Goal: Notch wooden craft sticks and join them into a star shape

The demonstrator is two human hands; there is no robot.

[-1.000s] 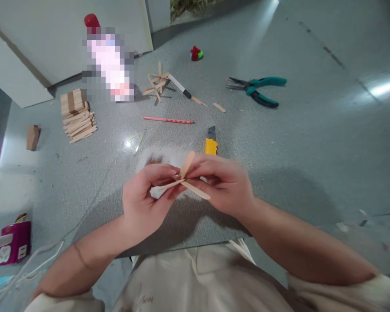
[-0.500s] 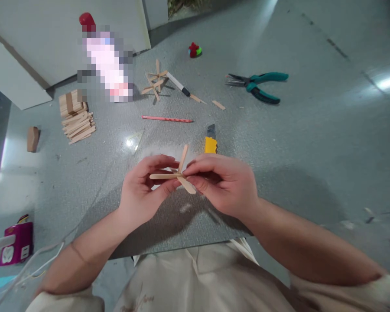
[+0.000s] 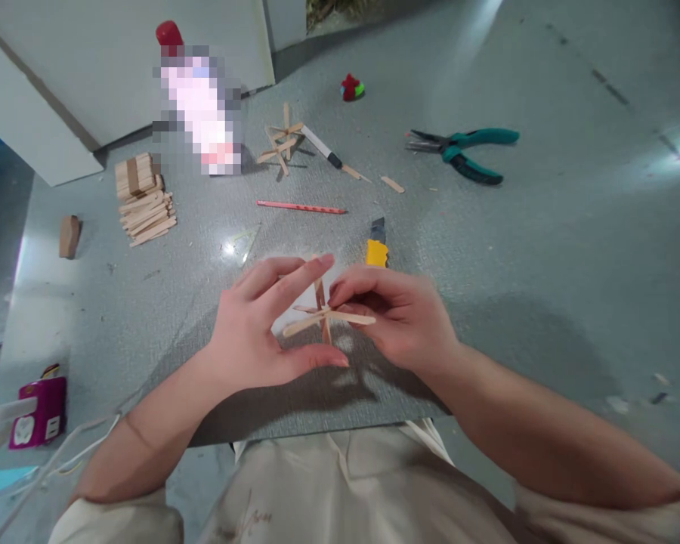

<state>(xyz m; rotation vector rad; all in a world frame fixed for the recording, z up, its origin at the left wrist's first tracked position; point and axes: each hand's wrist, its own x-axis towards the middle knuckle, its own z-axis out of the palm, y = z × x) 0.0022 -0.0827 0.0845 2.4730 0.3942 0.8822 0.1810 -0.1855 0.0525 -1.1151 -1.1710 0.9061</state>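
From my feed, the crossed-stick piece is pinched near its middle by my right hand, so that one's nearer, long axis running roughly sideways into my spread-open left hand, which maybe isn't touching it.

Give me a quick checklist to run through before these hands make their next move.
1. Right hand holding the crossed sticks: ok, pinched near the centre.
2. Left hand closed on them: not ok, thumb and fingers spread apart.
3. Joint firmly fixed: cannot tell.
4. Yellow cutter clear of the right hand: cannot tell, its near end is hidden.
5. Teal-handled pliers clear of both hands: ok, lying well apart.
6. Stick pile available: ok, lying on the left.
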